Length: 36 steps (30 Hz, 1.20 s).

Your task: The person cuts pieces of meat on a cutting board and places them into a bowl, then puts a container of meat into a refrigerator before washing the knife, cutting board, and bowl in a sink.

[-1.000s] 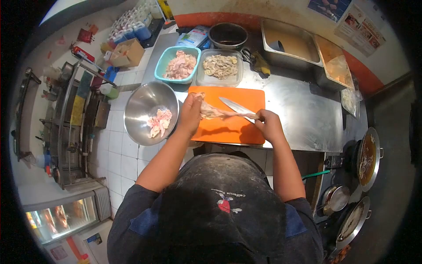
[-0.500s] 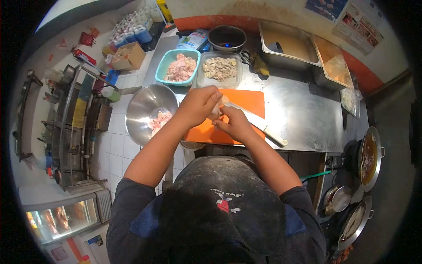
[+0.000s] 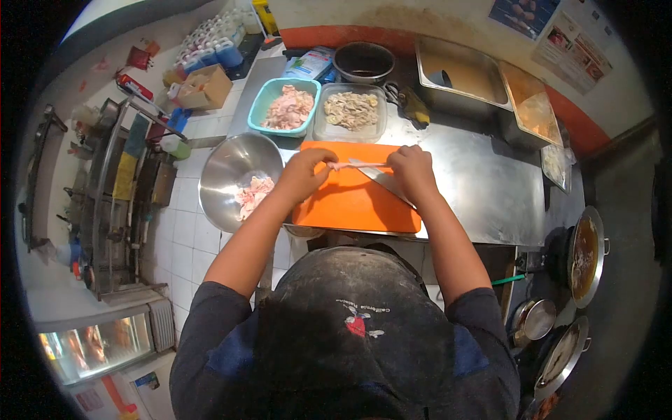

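Observation:
Above the orange cutting board (image 3: 336, 206), a thin strip of pale pink raw meat (image 3: 358, 165) is stretched between my two hands. My left hand (image 3: 308, 173) pinches its left end, and my right hand (image 3: 413, 168) grips the right end. Beneath the strip lies a knife (image 3: 380, 180), its blade slanting across the board; my right wrist and forearm hide the handle. To the left, a steel bowl (image 3: 218, 189) holds some pinkish raw meat pieces (image 3: 253, 196).
Behind the board stand a turquoise basin (image 3: 260, 123) of raw meat and a clear tub (image 3: 382, 130) of greyish pieces. Deep steel pans (image 3: 458, 91) line the wall. Large pans (image 3: 598, 262) sit at the lower right, beyond the steel table (image 3: 490, 189).
My hands, close together before, have moved apart, drawing the meat out into a strip. My right forearm now covers the knife handle that showed earlier.

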Motion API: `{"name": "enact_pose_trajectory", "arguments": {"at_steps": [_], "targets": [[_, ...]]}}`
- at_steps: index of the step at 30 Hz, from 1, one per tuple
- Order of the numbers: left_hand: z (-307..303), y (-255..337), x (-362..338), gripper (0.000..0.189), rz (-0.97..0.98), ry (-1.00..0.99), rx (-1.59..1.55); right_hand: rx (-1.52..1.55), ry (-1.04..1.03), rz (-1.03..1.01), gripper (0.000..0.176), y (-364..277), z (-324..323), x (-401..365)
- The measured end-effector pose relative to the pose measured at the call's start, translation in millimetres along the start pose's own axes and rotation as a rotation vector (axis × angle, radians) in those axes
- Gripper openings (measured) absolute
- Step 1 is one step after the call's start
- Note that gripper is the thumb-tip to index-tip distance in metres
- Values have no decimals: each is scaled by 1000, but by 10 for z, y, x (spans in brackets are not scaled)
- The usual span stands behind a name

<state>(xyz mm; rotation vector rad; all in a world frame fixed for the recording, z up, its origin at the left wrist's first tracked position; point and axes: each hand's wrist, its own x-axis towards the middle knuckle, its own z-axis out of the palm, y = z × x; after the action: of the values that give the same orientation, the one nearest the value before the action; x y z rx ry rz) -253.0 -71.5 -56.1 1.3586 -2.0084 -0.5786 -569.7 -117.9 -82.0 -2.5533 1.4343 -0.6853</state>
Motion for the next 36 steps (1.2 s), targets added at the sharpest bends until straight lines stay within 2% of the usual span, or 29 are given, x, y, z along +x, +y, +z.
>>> {"name": "enact_pose_trajectory", "arguments": {"at_steps": [1, 2, 3, 4, 5, 7, 8, 10, 11, 15, 18, 20, 21, 23, 24, 26, 27, 28, 29, 32, 36], "targets": [[156, -47, -60, 20, 90, 9, 85, -92, -54, -42, 13, 43, 60, -33], [303, -92, -179, 20, 87, 7, 80, -181, -111, -85, 11, 98, 116, -71], [427, -91, -331, 22, 105, -205, 123, -180, -120, -84, 11, 108, 112, -152], [487, -26, -436, 25, 122, -415, 166, -170, -210, 43, 13, 92, 71, -277], [527, 27, -543, 25, 115, -415, 159, -161, -301, 168, 15, 76, 18, -416], [500, 236, -665, 29, -45, -532, 359, -221, -338, 306, 11, 63, -131, -800], [554, 190, -698, 29, -58, -540, 348, -218, -357, 305, 11, 84, -206, -893], [637, 95, -662, 29, -15, -150, 222, -35, -460, 355, 22, 156, -351, -1069], [678, 74, -567, 29, 42, -39, 235, -5, -406, 321, 31, 304, -249, -1189], [777, -58, -376, 30, 96, -129, 297, -25, -395, 310, 42, 436, -372, -1359], [751, -35, -332, 35, 4, -264, 394, -88, -308, 315, 49, 703, -607, -1718], [737, -44, -373, 35, -59, -226, 350, -145, -213, 483, 50, 927, -706, -2023], [736, -43, -410, 35, -58, -232, 350, -143, -215, 488, 50, 975, -730, -2181], [742, -48, -473, 35, -53, -103, 331, -210, 52, 528, 42, 1032, -738, -2439], [743, -63, -489, 35, -52, -112, 331, -207, 50, 536, 42, 980, -710, -2446], [758, -86, -529, 32, -60, -87, 290, 13, -77, 867, 31, 670, -629, -2323], [778, -95, -535, 32, -58, -97, 292, 41, -111, 774, 27, 475, -555, -2207], [801, -108, -529, 30, -67, -63, 264, 139, -319, 865, 28, 200, -565, -1943], [827, -121, -518, 28, -75, -28, 236, 248, -311, 743, 26, -9, -464, -1810], [901, -157, -490, 20, -66, -23, 178, 285, -559, 543, 25, -527, -221, -1294], [976, -215, -492, 13, -83, -8, 174, 330, -615, 421, 20, -700, 138, -1022]]}}
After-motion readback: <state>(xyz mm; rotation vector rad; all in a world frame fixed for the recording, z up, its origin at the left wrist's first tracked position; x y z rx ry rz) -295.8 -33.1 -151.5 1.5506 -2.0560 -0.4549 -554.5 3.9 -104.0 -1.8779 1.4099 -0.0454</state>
